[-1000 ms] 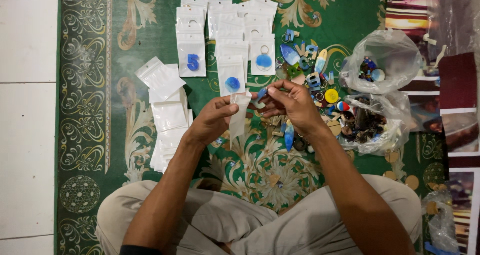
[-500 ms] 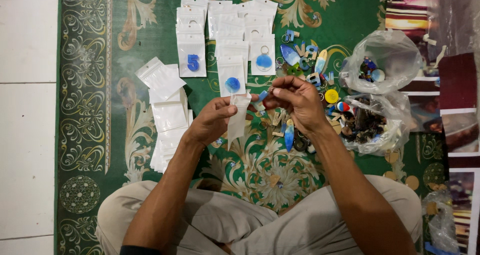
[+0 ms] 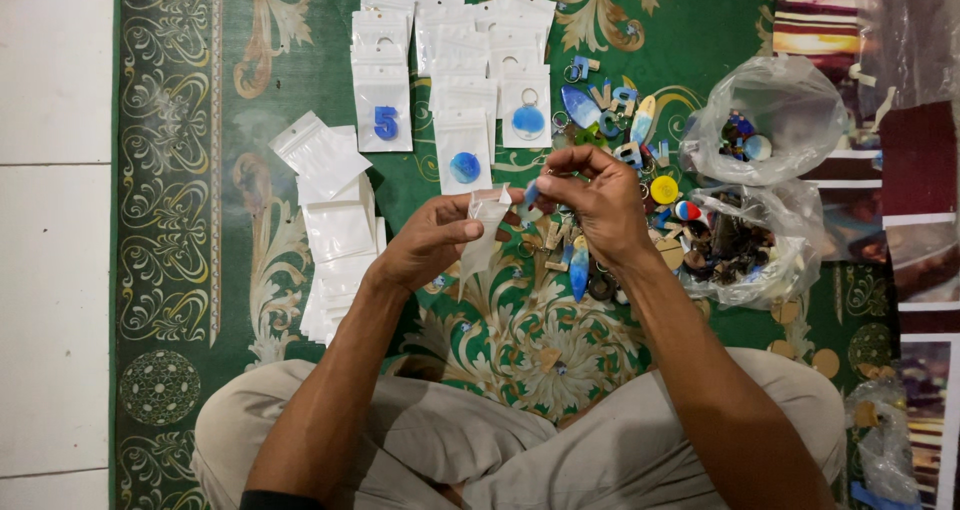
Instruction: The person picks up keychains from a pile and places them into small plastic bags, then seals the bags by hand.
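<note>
Both hands raised over green carpet (image 3: 300, 30), bagging a charm.
Left hand (image 3: 432, 242) pinches small clear pouch (image 3: 483, 232); right hand (image 3: 598, 202), fingers curled, grip holding blue charm (image 3: 530, 194) at pouch mouth, above loose charm pile (image 3: 620, 130).

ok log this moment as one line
left hand: holds small clear pouch | right hand: pinches small blue piece at pouch mouth | empty pouches left | loose charms right

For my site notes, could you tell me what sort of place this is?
Probably a home floor used as a small packing spot: a green patterned carpet beside white floor tiles, with stacked small white pouches and plastic bags of trinkets.
</note>
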